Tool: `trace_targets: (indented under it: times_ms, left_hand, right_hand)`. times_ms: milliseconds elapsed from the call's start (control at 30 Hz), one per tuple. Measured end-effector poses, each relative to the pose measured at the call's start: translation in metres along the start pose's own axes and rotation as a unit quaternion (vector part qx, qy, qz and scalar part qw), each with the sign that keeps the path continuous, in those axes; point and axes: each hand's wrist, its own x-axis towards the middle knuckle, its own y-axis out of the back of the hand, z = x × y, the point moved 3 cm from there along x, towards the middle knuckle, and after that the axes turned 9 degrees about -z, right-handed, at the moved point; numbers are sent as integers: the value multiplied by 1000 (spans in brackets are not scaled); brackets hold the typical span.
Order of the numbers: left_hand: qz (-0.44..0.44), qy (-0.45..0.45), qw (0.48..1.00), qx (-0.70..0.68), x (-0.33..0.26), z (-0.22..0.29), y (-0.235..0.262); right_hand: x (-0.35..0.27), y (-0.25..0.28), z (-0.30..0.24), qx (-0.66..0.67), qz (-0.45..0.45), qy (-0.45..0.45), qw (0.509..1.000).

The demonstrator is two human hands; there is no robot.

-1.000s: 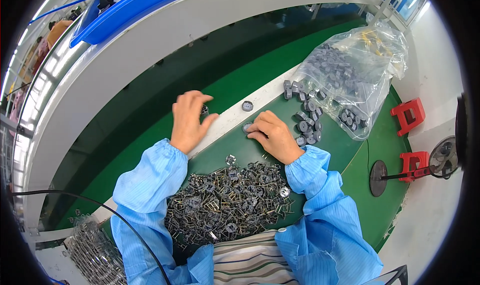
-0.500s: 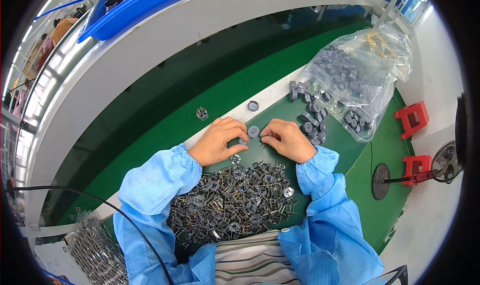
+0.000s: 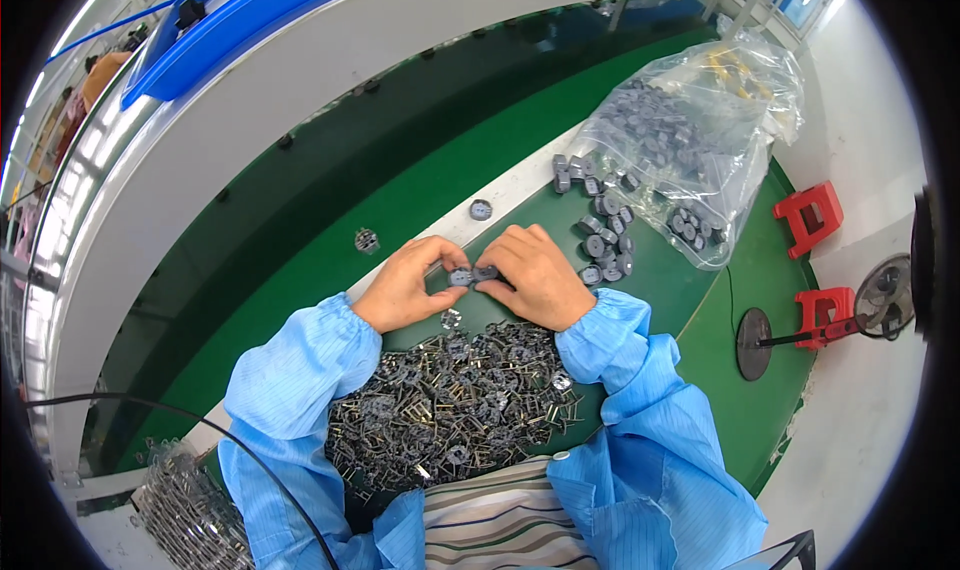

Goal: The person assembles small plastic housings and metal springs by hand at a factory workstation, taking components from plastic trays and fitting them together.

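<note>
My left hand [image 3: 412, 284] pinches a round grey plastic cap [image 3: 460, 277] between thumb and fingers. Right beside it, my right hand [image 3: 538, 276] has its thumb and fingertips closed on a darker round grey piece [image 3: 486, 273]. The two pieces meet or nearly meet; fingers partly cover both. Just below them lies a small shiny metal-pinned disc [image 3: 451, 319]. A broad heap of small dark parts with metal pins [image 3: 450, 405] spreads between my forearms. Several loose grey caps [image 3: 606, 235] lie beyond my right hand.
A clear plastic bag [image 3: 690, 130] of grey caps lies at the far right. A round part [image 3: 480, 210] rests on the pale ledge, and a pinned part [image 3: 367, 240] on the green belt. A blue tray [image 3: 250, 35], red stools [image 3: 810, 218] and a fan [image 3: 884, 295] stand around.
My hands have come together, the right moving left to the left hand's cap. The grey cap that lay between them no longer shows there; my right fingers now hold a round piece. The view has shifted slightly.
</note>
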Motion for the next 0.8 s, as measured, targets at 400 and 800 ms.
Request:
trace_targets:
  times_ms: [400, 800]
  left_hand:
    - [23, -28, 999, 30, 0, 0, -2]
    - [16, -28, 999, 25, 0, -1, -2]
  right_hand:
    - [2, 7, 6, -155, 99, -41, 982]
    - [-17, 0, 6, 207, -180, -15, 962]
